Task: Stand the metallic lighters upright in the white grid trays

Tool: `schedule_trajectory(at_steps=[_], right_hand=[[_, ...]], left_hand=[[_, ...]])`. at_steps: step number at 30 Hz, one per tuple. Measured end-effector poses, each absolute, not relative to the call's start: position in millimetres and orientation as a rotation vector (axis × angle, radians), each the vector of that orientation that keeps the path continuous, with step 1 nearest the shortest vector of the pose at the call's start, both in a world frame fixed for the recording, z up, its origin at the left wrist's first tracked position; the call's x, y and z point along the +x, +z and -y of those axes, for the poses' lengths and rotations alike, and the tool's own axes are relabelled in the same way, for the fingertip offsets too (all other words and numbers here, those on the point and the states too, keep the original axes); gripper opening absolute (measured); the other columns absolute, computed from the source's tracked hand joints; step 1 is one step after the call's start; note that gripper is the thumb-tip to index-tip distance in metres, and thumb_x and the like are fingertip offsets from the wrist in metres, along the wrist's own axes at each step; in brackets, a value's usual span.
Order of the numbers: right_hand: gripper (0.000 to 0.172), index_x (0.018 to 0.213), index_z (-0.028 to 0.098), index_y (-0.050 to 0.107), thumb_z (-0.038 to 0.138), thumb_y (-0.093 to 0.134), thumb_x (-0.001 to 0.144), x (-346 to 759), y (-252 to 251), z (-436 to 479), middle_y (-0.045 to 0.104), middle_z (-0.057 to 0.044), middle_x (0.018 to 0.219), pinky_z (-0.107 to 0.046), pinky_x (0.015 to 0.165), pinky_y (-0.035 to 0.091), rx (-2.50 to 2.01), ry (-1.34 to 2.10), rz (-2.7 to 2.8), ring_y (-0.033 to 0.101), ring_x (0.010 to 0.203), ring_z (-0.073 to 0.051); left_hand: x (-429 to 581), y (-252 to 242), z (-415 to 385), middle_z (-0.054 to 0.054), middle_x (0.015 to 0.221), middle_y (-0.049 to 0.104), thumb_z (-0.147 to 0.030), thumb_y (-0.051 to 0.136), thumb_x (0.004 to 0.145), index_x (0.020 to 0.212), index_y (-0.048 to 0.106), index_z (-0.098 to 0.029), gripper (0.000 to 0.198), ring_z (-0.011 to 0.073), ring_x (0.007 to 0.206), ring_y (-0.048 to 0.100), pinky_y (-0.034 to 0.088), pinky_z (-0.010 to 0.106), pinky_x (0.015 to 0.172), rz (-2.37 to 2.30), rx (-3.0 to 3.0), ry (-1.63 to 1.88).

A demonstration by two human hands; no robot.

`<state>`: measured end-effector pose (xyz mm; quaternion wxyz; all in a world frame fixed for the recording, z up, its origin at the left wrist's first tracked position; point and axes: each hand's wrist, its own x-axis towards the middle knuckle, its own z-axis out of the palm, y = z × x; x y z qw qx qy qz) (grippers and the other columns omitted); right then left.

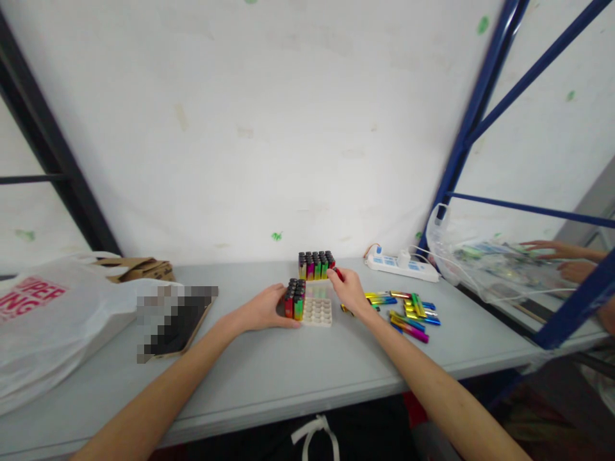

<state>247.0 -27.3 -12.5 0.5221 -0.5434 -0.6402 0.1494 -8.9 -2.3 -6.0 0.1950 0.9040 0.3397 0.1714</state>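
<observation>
A white tray point(318, 312) with round pockets sits on the table, its left part filled with upright lighters point(295, 301) in shiny red, yellow and green with black tops. My left hand point(269, 308) is curled around the tray's left end, thumb at the front corner and fingers behind. My right hand point(350, 291) pinches a red lighter point(339, 274), mostly hidden by the fingers, above the tray's right side. Behind stands a second block of upright lighters point(316, 266). Several loose lighters point(414, 312) lie in a pile right of my right hand.
A white power strip point(402, 266) with plugs lies at the back right. On the left are a phone point(185, 320), a white plastic bag point(62, 320) and brown cardboard point(144, 269). Blue frame posts point(473, 128) rise at right; beyond them another person's hands point(574, 261) show.
</observation>
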Motion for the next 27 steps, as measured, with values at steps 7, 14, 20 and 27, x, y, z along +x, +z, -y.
schedule_trajectory(at_steps=[7,14,20,27], right_hand=[[0.04,0.059,0.021,0.041,0.049,0.043,0.087,247.6,-13.5,26.8,0.038,0.003,0.055,-0.028,0.056,0.023,-1.342,0.342,1.535,0.037,0.057,-0.013],[0.039,0.088,0.02,0.051,0.055,0.04,0.101,246.8,-14.3,28.8,0.055,0.0,0.072,-0.027,0.062,0.038,-1.198,0.439,1.725,0.051,0.066,-0.016],[0.043,0.076,0.02,0.049,0.05,0.042,0.105,246.6,-14.8,31.0,0.057,-0.002,0.073,-0.027,0.067,0.037,-1.185,0.178,1.998,0.052,0.071,-0.016],[0.033,0.084,0.019,0.053,0.044,0.048,0.105,246.7,-17.5,30.2,0.063,-0.001,0.073,-0.026,0.062,0.037,-1.219,0.232,2.029,0.055,0.064,-0.015]], left_hand=[[-8.7,-5.1,2.3,0.011,0.114,0.067,-0.069,0.079,0.066,0.115,0.067,-0.015,0.074,0.0306,0.104,0.062,0.049,0.038,0.094,-0.955,2.543,0.464],[-8.5,-4.2,3.3,0.012,0.116,0.066,-0.068,0.079,0.068,0.115,0.067,-0.015,0.072,0.0303,0.105,0.061,0.049,0.038,0.095,-0.97,2.544,0.43],[-8.0,-3.6,4.5,0.011,0.115,0.068,-0.065,0.081,0.065,0.118,0.067,-0.017,0.073,0.0314,0.106,0.062,0.049,0.038,0.096,-0.939,2.518,0.492],[-7.6,-3.8,4.6,0.011,0.115,0.069,-0.064,0.081,0.066,0.118,0.067,-0.017,0.072,0.03,0.104,0.064,0.05,0.037,0.094,-0.945,2.513,0.492]])
